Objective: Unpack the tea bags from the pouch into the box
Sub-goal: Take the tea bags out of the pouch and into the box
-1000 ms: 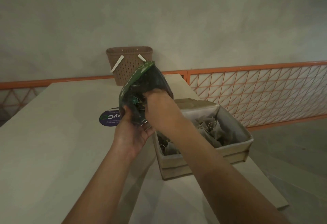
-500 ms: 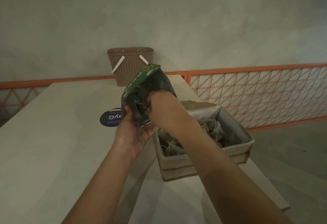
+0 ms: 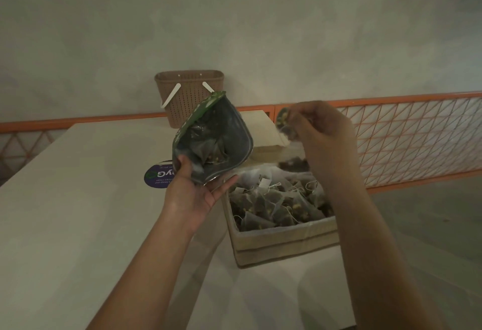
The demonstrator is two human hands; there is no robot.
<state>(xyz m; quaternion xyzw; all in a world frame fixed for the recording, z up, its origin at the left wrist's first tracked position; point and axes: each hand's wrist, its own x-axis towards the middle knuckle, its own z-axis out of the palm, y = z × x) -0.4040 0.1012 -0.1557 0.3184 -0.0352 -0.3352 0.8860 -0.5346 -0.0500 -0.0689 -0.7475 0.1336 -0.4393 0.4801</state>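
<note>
My left hand [image 3: 194, 194] holds the green pouch [image 3: 212, 144] by its lower rim, thumb inside the wide-open mouth, which faces me. Dark pyramid tea bags show inside the pouch. My right hand [image 3: 320, 134] is raised above the far end of the box and pinches one tea bag [image 3: 285, 123] between its fingertips. The beige box [image 3: 284, 243] stands on the table at the right, below both hands, with several tea bags [image 3: 276, 204] with strings heaped in it. Its lid [image 3: 266, 136] lies behind it.
A brown woven basket [image 3: 189, 94] with white handles stands at the table's far edge. A round blue sticker [image 3: 159, 175] lies on the pale table [image 3: 78, 199] left of the pouch. An orange mesh railing [image 3: 407, 141] runs behind and to the right, with floor beyond the table's right edge.
My right hand has come out of the pouch with a tea bag and moved up and to the right, over the box. The pouch mouth is now uncovered.
</note>
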